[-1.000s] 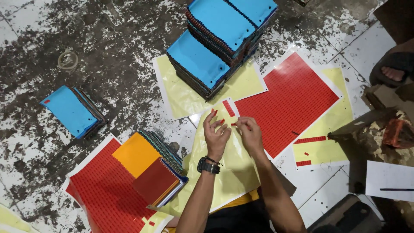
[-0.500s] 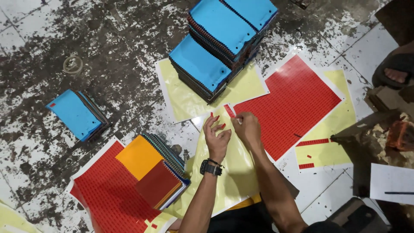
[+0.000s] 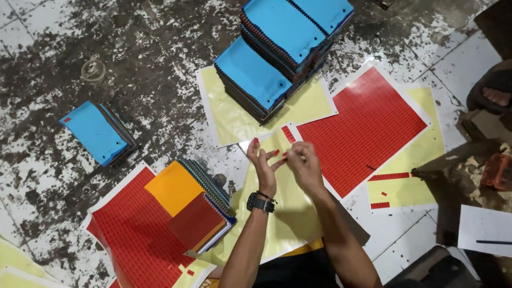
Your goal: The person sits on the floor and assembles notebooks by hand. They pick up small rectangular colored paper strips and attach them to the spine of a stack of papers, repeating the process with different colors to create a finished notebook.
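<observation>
Left hand (image 3: 265, 169) open, right hand (image 3: 304, 162) apparently pinching a red sticker (image 3: 284, 157) above the yellow sheet's (image 3: 290, 213) edge.

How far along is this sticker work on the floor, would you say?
Looks mid-way. Done, it seems: a yellow backing sheet stripped of nearly all its red stickers. In hand: the left hand and right hand meet over a small red sticker, other stickers clinging to the left fingertips. Left: a nearly full red sticker sheet and tall stacks of blue-covered swatch books.
</observation>
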